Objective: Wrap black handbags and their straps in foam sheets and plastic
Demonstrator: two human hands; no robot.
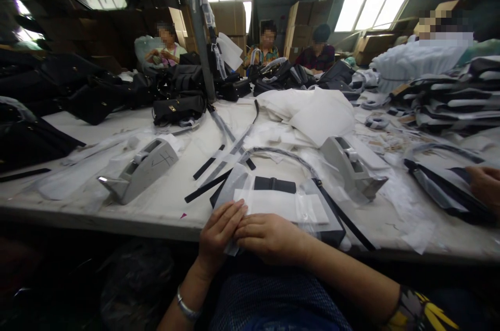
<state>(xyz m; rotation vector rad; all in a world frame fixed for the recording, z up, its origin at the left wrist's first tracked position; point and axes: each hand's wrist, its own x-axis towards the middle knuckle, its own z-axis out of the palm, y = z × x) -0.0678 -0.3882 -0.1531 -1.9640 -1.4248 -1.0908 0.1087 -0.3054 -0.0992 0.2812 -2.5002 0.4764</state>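
A dark handbag (332, 216) lies in front of me at the table's near edge, its wrapped handle (287, 154) arched away from me. A white wrapping sheet (273, 206) covers its near part, with clear film at both sides. My left hand (221, 232) has its fingers pressed together on the sheet's near left corner. Close against it, my right hand (269, 237) is curled over the same near edge. A bit of clear film shows below the hands; what lies under the fingers is hidden. A dark strap (351, 224) runs off to the right.
Grey tape dispensers stand left (142, 169) and right (351, 169) of the handbag. Loose dark straps (209, 162) and white sheets (320, 112) lie behind it. A co-worker's hand (486, 185) touches another bag at right. A post (201, 34) rises beyond; several people sit across.
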